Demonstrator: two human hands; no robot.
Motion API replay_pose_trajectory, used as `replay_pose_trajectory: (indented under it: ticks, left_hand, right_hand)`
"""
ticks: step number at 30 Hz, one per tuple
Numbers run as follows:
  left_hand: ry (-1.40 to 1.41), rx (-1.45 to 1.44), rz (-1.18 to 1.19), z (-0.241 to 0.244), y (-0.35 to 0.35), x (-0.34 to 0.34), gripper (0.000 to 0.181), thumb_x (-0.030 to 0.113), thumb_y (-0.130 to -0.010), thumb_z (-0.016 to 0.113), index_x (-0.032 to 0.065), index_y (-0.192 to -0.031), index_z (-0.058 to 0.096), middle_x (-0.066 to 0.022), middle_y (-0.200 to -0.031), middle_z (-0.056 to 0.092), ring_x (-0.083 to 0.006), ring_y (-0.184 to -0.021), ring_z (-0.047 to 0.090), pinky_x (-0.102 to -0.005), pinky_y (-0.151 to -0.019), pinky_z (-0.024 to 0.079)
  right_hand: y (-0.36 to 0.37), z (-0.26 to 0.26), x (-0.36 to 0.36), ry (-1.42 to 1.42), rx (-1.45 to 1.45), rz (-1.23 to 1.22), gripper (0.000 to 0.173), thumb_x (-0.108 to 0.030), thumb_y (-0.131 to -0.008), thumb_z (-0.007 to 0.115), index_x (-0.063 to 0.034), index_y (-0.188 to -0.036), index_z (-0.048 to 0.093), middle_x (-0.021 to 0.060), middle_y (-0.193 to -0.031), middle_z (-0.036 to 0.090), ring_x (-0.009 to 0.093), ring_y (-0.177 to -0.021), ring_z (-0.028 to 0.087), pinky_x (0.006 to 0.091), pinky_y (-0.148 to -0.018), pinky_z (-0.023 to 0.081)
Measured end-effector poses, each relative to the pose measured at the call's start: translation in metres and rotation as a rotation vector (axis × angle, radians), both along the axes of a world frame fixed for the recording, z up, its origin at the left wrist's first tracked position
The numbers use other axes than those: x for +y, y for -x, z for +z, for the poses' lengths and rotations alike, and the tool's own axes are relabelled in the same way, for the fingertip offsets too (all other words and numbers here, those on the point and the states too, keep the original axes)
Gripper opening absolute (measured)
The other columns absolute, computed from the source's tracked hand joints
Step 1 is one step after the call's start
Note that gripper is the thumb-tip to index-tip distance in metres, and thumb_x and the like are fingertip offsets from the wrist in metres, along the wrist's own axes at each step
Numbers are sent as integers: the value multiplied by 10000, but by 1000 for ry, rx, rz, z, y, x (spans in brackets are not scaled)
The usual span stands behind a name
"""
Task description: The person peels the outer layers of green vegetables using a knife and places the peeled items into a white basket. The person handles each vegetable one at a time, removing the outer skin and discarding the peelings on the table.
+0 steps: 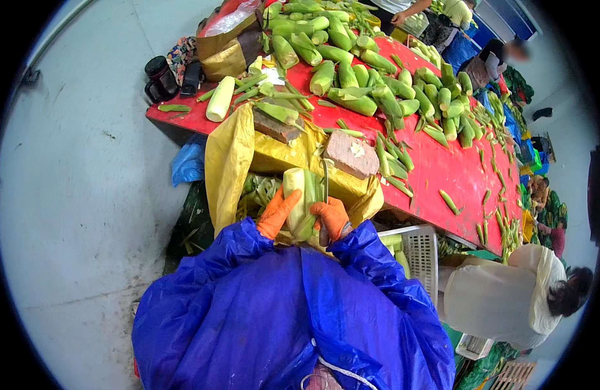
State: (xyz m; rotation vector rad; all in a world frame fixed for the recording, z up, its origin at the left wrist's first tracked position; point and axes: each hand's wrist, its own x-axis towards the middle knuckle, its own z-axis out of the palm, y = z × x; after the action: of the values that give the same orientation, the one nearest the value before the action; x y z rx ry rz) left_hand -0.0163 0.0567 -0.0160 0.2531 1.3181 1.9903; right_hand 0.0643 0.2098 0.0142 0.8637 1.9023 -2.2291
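Both my hands wear orange gloves. My left hand (pixel 279 212) grips the left side of a partly husked ear of corn (pixel 295 202), fingers and thumb around it. At the ear's right side, my right hand (pixel 330 218) is closed on a knife, whose thin curved blade (pixel 325 180) points away from me. Green husk leaves (pixel 313 195) lie between the ear and the blade. Below the ear, a yellow woven sack (pixel 231 161) hangs at the table's edge with husks inside. On the sack's far rim rest a pinkish brick (pixel 352 154) and a darker brick (pixel 273 125) with a husk piece on it.
The red table (pixel 441 170) bears a heap of unhusked corn (pixel 353 83) and loose husk strips. A husked ear (pixel 220 99), a dark mug (pixel 161 78) and a bag (pixel 226 53) are at the left. A white basket (pixel 421 253) is right of me, near a person in white (pixel 494 297).
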Motion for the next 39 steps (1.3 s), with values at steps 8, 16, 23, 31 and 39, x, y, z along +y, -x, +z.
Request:
replay_pose_trajectory:
  ticks: [8, 16, 23, 31, 39]
  left_hand:
    - [-52, -60, -55, -9, 3, -8, 537, 292, -885, 682, 47, -1322, 489, -49, -1199, 593, -164, -1083, 554, -328, -951, 429]
    - [-427, -468, -141, -6, 9, -6, 590, 415, -864, 603, 41, -1311, 506, -129, -1224, 604, -272, -1110, 584, -401, -984, 454]
    - [-331, -339, 79, -1, 22, -26, 671, 472, -869, 627, 98, -1386, 422, -159, -1161, 604, -251, -996, 612, -388, -859, 512]
    - [-27, -24, 129, 1, 38, -26, 475, 225, -845, 723, 46, -1228, 505, -115, -1081, 636, -200, -899, 637, -362, -764, 531]
    - [17, 280, -456, 7, 10, 28, 767, 249, -908, 662, 102, -1519, 223, -147, -1380, 468, -192, -1235, 445, -325, -1037, 369]
  right_hand:
    - [-15, 22, 18, 238, 90, 47, 228, -151, -746, 595, 9, -890, 668, 71, -664, 640, 139, -453, 524, 263, -429, 401]
    - [-16, 42, -9, 473, 190, 36, 245, -173, -736, 620, 9, -897, 654, 48, -659, 619, 132, -476, 531, 250, -439, 384]
    - [-21, 68, 15, 323, 283, -101, 250, -166, -754, 530, 31, -849, 652, 81, -661, 636, 172, -485, 566, 297, -456, 453]
    - [3, 24, 10, -385, -76, 61, 818, -461, -765, 752, -23, -1392, 459, 132, -1133, 667, 142, -839, 630, 276, -588, 511]
    - [-71, 40, 68, -301, 103, -208, 395, -303, -797, 729, -43, -1087, 662, 14, -790, 654, 106, -611, 555, 255, -520, 421]
